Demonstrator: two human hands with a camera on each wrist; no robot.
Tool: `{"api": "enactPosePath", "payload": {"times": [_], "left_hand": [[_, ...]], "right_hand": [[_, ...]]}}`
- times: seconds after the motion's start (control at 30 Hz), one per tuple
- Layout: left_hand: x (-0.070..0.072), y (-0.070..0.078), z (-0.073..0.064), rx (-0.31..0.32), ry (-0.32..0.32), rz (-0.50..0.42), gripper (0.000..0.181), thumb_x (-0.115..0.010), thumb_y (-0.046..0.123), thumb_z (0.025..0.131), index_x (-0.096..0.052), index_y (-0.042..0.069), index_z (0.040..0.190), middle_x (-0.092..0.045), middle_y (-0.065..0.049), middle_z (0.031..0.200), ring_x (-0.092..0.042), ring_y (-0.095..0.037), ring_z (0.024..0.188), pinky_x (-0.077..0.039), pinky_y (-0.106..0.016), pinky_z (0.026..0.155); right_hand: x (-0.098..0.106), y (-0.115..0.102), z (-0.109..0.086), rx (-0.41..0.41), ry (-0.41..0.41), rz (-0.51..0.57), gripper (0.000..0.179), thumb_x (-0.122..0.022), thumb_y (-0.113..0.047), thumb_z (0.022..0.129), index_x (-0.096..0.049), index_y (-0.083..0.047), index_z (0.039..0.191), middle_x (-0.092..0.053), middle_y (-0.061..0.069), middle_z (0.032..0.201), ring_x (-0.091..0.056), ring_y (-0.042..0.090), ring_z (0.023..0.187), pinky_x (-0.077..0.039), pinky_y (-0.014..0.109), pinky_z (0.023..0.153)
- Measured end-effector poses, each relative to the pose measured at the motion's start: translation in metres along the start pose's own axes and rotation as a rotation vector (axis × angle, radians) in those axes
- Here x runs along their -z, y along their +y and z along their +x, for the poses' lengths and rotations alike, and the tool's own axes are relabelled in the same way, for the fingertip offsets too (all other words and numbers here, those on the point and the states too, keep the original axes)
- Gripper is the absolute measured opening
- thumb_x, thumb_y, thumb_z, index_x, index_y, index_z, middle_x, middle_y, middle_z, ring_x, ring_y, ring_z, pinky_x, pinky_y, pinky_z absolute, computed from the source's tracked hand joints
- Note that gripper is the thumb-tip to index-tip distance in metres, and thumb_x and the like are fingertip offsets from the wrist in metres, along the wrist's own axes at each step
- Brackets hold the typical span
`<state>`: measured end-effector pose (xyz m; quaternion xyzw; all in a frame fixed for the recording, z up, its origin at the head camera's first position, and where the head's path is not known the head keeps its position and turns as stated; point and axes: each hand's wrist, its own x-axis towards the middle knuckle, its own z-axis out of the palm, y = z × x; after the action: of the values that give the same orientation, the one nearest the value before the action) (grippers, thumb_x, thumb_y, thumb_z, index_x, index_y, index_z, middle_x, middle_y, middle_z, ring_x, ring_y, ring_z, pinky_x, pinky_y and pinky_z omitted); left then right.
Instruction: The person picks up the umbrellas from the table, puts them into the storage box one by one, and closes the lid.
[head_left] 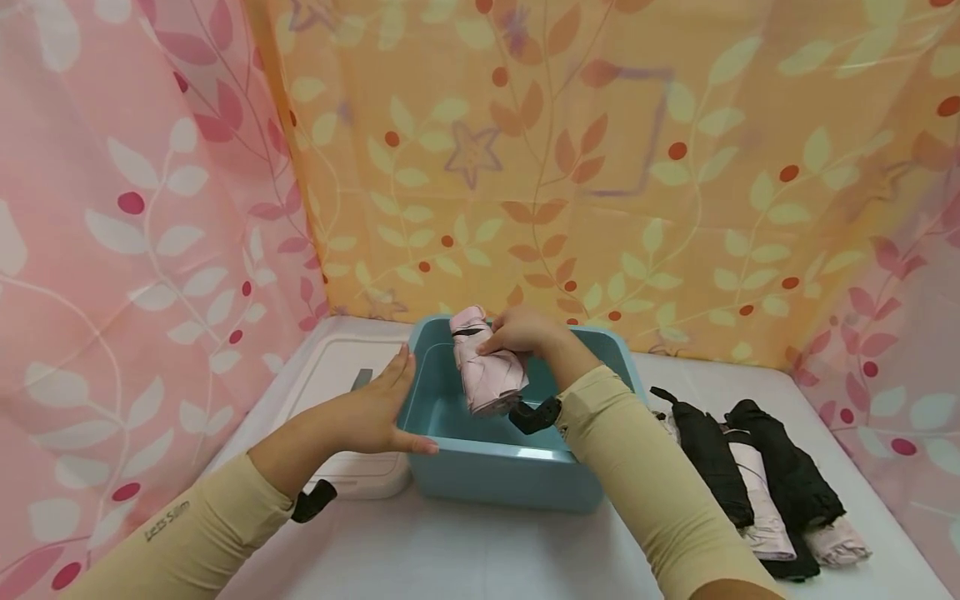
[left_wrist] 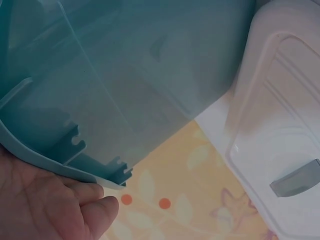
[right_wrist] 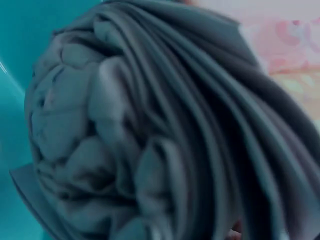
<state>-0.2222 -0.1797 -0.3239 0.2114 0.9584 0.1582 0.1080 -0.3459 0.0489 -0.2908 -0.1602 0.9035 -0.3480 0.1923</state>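
Note:
A pink folded umbrella (head_left: 491, 375) with a dark band near its top hangs tilted over the blue-green bin (head_left: 510, 492). My right hand (head_left: 525, 332) grips it from its right side. Seen close in the right wrist view, the umbrella's bunched cloth folds (right_wrist: 100, 130) look grey and mostly hide that hand. My left hand (head_left: 375, 408) rests against the bin's near left corner, fingers stretched along the left side and thumb at the front rim. In the left wrist view, the left hand (left_wrist: 50, 205) touches the bin's rim (left_wrist: 55, 167).
A white lid (head_left: 330, 358) with a grey latch lies left of the bin. To the right, several folded umbrellas lie close together on the white table (head_left: 480, 558), including a black one (head_left: 708, 458) and a pink one (head_left: 761, 508). Patterned curtains (head_left: 480, 167) stand behind and at the sides.

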Motion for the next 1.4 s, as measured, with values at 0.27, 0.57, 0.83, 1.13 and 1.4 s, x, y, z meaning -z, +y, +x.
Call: {"api": "enactPosePath", "payload": {"times": [0.27, 0.57, 0.83, 1.13, 1.4], "left_hand": [[0.001, -0.001, 0.003, 0.0, -0.015, 0.011, 0.131, -0.054, 0.08, 0.062, 0.014, 0.002, 0.143, 0.023, -0.011, 0.149, 0.006, -0.029, 0.138, -0.019, -0.049, 0.107], [0.002, 0.001, -0.001, -0.011, -0.006, -0.002, 0.129, -0.056, 0.076, 0.064, 0.01, -0.002, 0.143, 0.02, -0.015, 0.149, 0.007, -0.031, 0.138, -0.018, -0.05, 0.107], [-0.001, -0.002, 0.0, -0.022, 0.006, -0.008, 0.129, -0.056, 0.076, 0.064, 0.01, -0.002, 0.143, 0.02, -0.016, 0.149, 0.006, -0.033, 0.138, -0.019, -0.052, 0.106], [0.002, -0.001, 0.003, -0.031, 0.011, -0.001, 0.128, -0.057, 0.075, 0.065, 0.007, -0.003, 0.143, 0.019, -0.017, 0.15, 0.004, -0.034, 0.138, -0.021, -0.052, 0.105], [0.004, -0.002, 0.005, -0.02, 0.001, 0.009, 0.129, -0.057, 0.076, 0.064, 0.007, -0.003, 0.144, 0.019, -0.015, 0.15, 0.002, -0.033, 0.138, -0.022, -0.052, 0.105]], "right_hand": [[-0.022, -0.01, 0.02, 0.009, -0.055, -0.04, 0.021, -0.072, -0.021, 0.077, -0.063, -0.004, 0.069, -0.05, 0.001, 0.057, -0.051, 0.013, 0.05, -0.043, 0.023, 0.046], [-0.04, -0.018, 0.027, -0.025, -0.145, 0.027, 0.023, -0.069, -0.018, 0.081, -0.059, -0.005, 0.065, -0.053, 0.002, 0.057, -0.054, 0.013, 0.05, -0.045, 0.023, 0.048], [-0.045, -0.018, 0.026, -0.045, -0.156, 0.094, 0.024, -0.069, -0.018, 0.081, -0.058, -0.005, 0.065, -0.047, 0.002, 0.056, -0.047, 0.013, 0.048, -0.04, 0.023, 0.044], [-0.04, -0.008, 0.03, -0.113, -0.201, 0.21, 0.025, -0.058, -0.013, 0.09, -0.059, 0.006, 0.106, -0.067, 0.017, 0.084, -0.066, 0.026, 0.074, -0.054, 0.036, 0.068], [-0.029, 0.001, 0.031, -0.139, -0.17, 0.224, 0.044, -0.054, -0.021, 0.093, -0.05, 0.008, 0.125, -0.066, 0.023, 0.097, -0.066, 0.029, 0.084, -0.052, 0.041, 0.077]]}}
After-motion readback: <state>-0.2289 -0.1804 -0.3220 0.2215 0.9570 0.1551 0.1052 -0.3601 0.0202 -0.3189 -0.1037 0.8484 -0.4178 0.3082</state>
